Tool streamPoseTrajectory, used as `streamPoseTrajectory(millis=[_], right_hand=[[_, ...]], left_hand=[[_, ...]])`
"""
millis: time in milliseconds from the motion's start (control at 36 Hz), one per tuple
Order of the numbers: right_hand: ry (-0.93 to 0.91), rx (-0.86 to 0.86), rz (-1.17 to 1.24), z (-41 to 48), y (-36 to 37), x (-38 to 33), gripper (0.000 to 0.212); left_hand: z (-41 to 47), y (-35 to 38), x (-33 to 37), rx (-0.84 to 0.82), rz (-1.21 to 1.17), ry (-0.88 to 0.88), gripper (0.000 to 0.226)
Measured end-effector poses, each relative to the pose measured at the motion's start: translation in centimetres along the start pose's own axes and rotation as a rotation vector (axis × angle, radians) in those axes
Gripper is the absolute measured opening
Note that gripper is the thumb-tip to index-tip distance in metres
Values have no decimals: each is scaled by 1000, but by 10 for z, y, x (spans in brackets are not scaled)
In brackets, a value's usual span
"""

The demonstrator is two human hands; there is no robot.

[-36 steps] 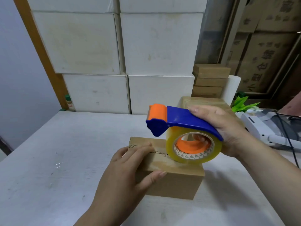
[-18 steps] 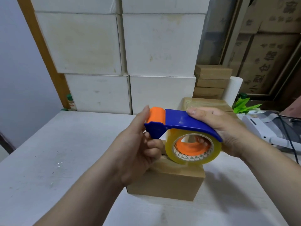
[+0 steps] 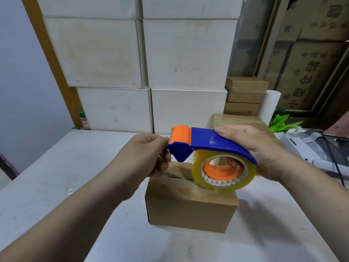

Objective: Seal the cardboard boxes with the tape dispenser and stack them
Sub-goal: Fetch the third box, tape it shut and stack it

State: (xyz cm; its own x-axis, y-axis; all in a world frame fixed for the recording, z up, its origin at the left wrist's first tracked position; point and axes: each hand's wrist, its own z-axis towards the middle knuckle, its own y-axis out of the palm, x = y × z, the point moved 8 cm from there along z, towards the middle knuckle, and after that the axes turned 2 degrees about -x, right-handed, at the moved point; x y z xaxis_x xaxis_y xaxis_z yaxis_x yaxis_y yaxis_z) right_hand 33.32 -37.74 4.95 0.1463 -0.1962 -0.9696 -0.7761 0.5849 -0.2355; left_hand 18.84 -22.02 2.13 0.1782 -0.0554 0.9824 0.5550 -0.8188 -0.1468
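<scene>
A small brown cardboard box (image 3: 190,205) lies on the white table (image 3: 56,186), its top seam showing. Just above it my right hand (image 3: 258,150) grips the blue and orange tape dispenser (image 3: 207,146), which carries a roll of clear tape (image 3: 224,171). My left hand (image 3: 149,154) is at the dispenser's orange front end, fingers pinched at the tape end by the cutter. A taped brown box (image 3: 239,121) stands behind the dispenser, partly hidden by it.
Large white cartons (image 3: 143,59) are stacked against the back. Several small brown boxes (image 3: 245,95) are piled at the back right beside a white roll (image 3: 268,106). A white device with a black cable (image 3: 317,148) lies at the right, green leaves (image 3: 283,122) behind it.
My left hand left the box top and rose to the front of the dispenser, pinching at the tape end. The dispenser has stayed roughly where it was above the box.
</scene>
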Motion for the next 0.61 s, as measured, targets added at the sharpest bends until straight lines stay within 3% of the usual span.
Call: streamPoseTrajectory(millis=[139,278,500,611], right_hand=[[-18,5,-83,4,2,-3,27],[-48,-12,-231,9,7,-13,59],[-30,-26,-347,15,14,-21,72],[-12,-18,-351,15,22,-23,67]], left_hand=[[7,-10,3,-13,200,86,36],[10,-26,-5,1,251,131,37],[10,-66,-59,94,130,52,31],[7,-48,-97,50,-131,-26,27]])
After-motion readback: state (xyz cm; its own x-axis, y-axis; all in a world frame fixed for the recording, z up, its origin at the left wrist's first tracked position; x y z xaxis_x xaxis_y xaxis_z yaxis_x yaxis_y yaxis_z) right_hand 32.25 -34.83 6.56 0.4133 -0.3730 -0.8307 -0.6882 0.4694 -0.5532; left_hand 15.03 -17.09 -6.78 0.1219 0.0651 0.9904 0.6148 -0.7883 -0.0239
